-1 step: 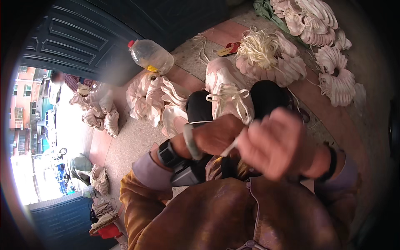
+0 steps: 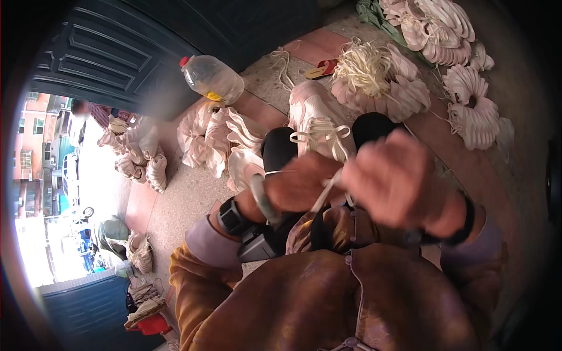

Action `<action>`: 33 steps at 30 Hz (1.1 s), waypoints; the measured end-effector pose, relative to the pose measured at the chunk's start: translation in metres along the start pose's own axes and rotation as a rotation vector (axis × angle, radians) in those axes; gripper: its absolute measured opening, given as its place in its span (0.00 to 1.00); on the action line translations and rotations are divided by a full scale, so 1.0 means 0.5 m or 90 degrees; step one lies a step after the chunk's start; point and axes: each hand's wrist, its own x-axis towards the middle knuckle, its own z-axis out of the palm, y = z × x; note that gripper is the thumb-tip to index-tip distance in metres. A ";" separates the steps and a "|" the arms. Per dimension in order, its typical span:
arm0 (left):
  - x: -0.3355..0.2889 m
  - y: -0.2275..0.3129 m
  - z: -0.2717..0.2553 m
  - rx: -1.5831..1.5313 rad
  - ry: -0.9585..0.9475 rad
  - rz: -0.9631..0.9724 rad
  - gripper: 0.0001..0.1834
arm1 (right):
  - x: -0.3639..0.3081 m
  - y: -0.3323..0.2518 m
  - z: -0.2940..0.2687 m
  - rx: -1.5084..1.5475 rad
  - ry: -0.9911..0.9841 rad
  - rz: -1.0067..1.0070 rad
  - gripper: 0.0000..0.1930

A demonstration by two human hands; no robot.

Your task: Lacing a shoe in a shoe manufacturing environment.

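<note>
A pale pink and white shoe upper point(image 2: 319, 111) rests between my knees, its cream laces crossed and looped over the front. Close to my body, just below that upper, both hands work at a white shoelace point(image 2: 321, 199). My left hand point(image 2: 301, 184) is closed with bent fingers around part of the lace; a bangle and a dark watch sit on that wrist. Beside it, my right hand point(image 2: 386, 181) is curled shut on the lace too, though motion blurs its fingers. The lace forms a loop between the hands, and its ends are partly hidden.
Bundled pink uppers point(image 2: 216, 137) lie on the floor at left. A heap of cream laces point(image 2: 363, 67) tops more uppers ahead; stacked uppers point(image 2: 474, 111) stand at right. A clear plastic jug point(image 2: 212, 79) stands near dark doors point(image 2: 111, 47). Another person point(image 2: 99, 114) sits far left.
My right hand has shifted slightly upward, away from my body. More of the lace now shows between the two hands, while the left hand has moved only a little.
</note>
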 end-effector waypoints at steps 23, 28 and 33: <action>0.027 -0.180 0.116 0.535 -0.032 0.040 0.13 | -0.295 0.181 0.168 0.816 0.253 1.121 0.06; 0.021 -0.184 0.125 0.590 -0.082 0.045 0.11 | -0.238 0.123 0.203 0.873 0.126 1.096 0.06; 0.027 -0.175 0.115 0.553 -0.035 0.083 0.10 | -0.214 0.105 0.253 0.919 0.152 1.023 0.06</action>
